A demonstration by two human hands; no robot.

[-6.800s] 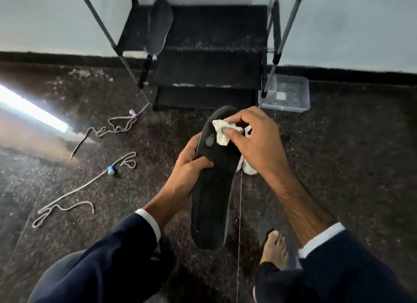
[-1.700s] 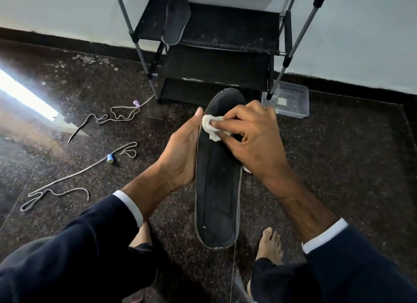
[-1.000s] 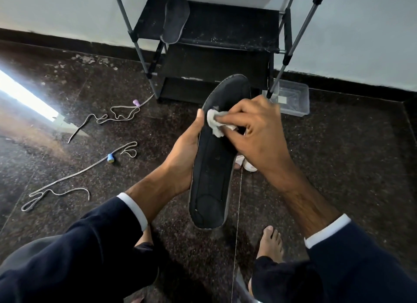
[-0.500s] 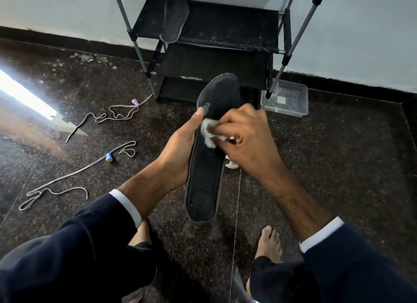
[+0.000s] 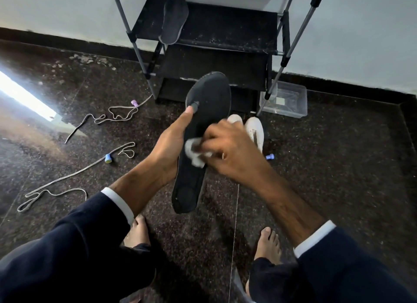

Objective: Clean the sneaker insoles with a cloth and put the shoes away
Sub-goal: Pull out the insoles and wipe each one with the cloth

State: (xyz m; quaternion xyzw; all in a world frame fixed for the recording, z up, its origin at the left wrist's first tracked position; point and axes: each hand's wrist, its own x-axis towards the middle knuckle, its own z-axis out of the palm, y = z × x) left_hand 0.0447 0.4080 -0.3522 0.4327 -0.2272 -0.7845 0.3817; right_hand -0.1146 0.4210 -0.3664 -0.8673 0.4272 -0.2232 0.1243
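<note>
Head view: against half a second ago the cloth [image 5: 195, 153] has slid from near the toe of the insole [image 5: 200, 135] down to its middle, so I judge the wiping is mid-stroke, with the sneakers [image 5: 255, 131] still waiting on the floor before the rack [image 5: 209, 27], where the other insole [image 5: 174, 18] lies. Left hand [image 5: 170, 149] cups the insole's edge, fingers behind, thumb laid along it. Right hand [image 5: 230, 151], blurred, has its fingers curled tight, pinching the cloth against the insole.

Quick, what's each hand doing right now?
Left hand: closed on the insole, holding it up.
Right hand: closed on the cloth, pressing it to the insole.
</note>
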